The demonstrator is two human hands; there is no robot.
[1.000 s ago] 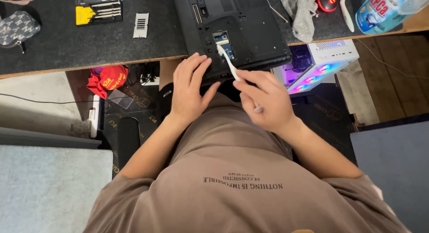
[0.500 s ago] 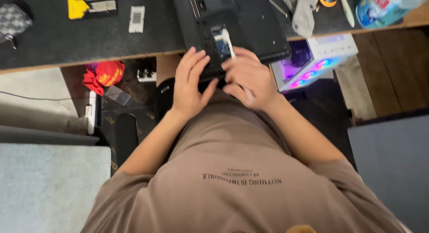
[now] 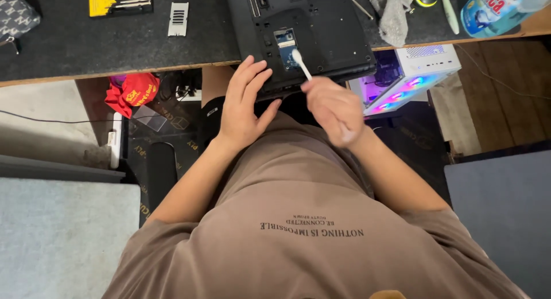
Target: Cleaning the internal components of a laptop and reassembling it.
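At twelve o'clock, on the desk, an upturned black laptop is steadied by the spread, flat left hand. A white brush is pinched in the right hand, its tip at the open compartment.

We see a black laptop lying upside down on the dark worktop, its near edge jutting past the worktop's wooden rim. A small hatch in its underside stands open, and we make out a blue-green memory module seated flat in the bay. A white toothbrush slants across the case, its bristled head touching the module's lower right corner, its handle running down and right into the right hand. The left hand lies flat, fingers spread, on the laptop's near edge.
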